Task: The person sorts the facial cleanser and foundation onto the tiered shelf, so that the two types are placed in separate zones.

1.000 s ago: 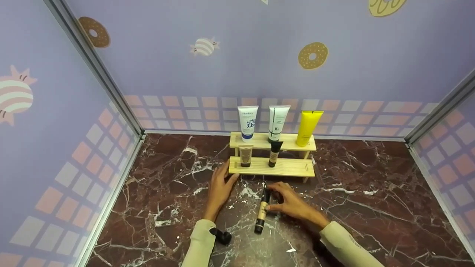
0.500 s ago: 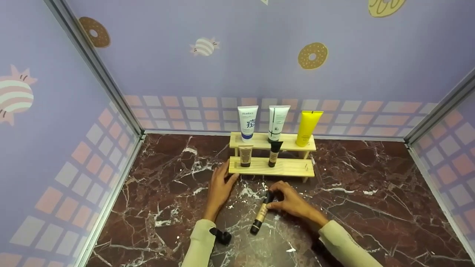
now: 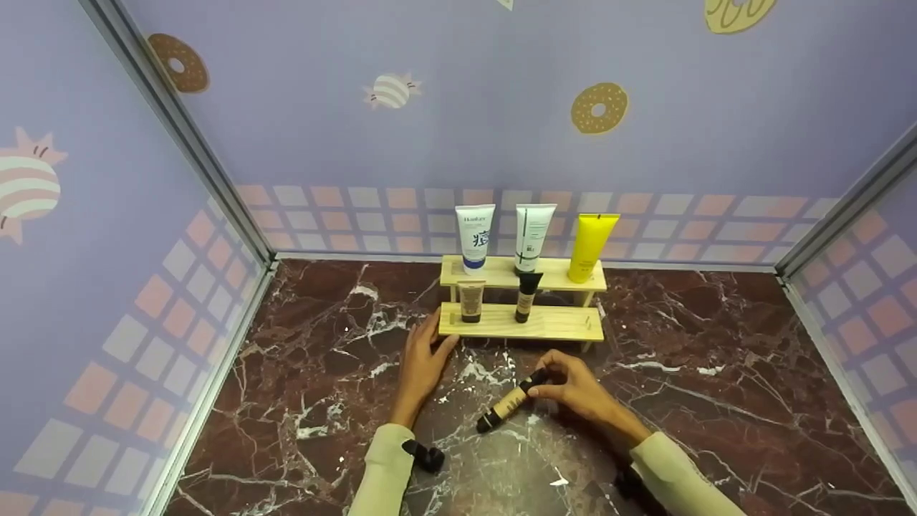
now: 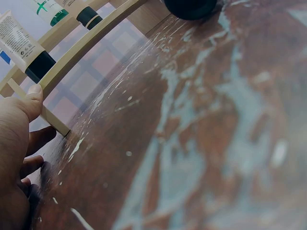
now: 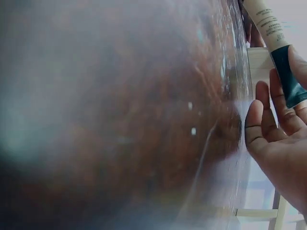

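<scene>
My right hand pinches the black flat end of a beige-and-black cosmetic tube between thumb and fingers. The tube slants over the tabletop, its black cap end pointing down-left. In the right wrist view, the thumb lies against the dark end of this tube, and the other fingers curve beneath. My left hand grips the left end of a two-step wooden display stand. Its thumb presses the front corner in the left wrist view, while the fingers reach past the leg, partly hidden.
A brown tube and a small black-and-beige tube stand on the lower step. Along the upper step are a white-and-blue tube, a white-and-green tube and a yellow tube. Patterned walls enclose the marbled tabletop.
The tube in my right hand has swung from nearly lengthwise to a slant, its cap end moving left and up. My right hand has shifted slightly right; my left hand keeps its hold.
</scene>
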Tool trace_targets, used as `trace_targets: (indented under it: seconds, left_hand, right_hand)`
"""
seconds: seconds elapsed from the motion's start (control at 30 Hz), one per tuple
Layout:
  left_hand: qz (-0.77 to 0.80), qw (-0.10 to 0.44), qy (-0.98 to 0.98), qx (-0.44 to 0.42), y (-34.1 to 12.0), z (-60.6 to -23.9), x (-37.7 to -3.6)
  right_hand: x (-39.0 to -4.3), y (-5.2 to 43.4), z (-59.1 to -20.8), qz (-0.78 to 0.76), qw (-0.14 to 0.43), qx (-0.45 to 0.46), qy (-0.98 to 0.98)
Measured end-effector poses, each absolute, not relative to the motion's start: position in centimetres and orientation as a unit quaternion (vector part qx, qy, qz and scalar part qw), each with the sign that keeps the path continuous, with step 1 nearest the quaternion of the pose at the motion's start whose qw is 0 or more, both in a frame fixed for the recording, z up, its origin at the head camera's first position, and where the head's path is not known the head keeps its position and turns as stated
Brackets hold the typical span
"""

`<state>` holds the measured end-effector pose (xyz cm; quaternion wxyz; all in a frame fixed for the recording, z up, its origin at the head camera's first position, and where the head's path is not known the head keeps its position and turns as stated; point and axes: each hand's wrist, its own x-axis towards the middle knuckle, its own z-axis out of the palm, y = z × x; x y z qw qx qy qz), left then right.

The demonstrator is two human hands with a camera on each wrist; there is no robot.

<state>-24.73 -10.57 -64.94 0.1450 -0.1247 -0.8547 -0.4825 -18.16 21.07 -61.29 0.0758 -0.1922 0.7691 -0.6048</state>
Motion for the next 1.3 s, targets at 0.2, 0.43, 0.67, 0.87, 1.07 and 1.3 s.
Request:
trace_targets:
  seconds: [0.2,0.43,0.67,0.87,1.07,1.3]
  left_hand:
    - [-0.479,0.138,-0.858,-0.122,-10.8,-65.1,-24.5]
    - [-0.483,0.142,-0.855,-0.128,-10.7,-64.8,-24.7]
    - [-0.484,0.142,-0.854,-0.126,-10.7,-64.8,-24.7]
    - [-0.483,0.143,-0.854,-0.127,-10.7,-64.8,-24.6]
    - [-0.48,0.137,-0.858,-0.121,-10.7,-64.8,-24.6]
    - [-0.483,0.137,-0.857,-0.12,-10.6,-64.8,-24.5]
  right_hand:
    - [-17.9,21.9,-60.9,-0.632,0.065,-0.178,0.751]
    - [-17.5,23.0,-60.0,-0.652,0.029,-0.119,0.748]
    - [-17.2,24.4,-59.4,-0.675,0.002,-0.065,0.735]
    - [-17.3,25.9,-58.9,-0.676,-0.032,-0.061,0.734]
    - [-17.5,26.8,-58.0,-0.657,-0.065,-0.047,0.75]
    - [-17.9,27.8,-56.7,-0.648,-0.098,-0.042,0.754]
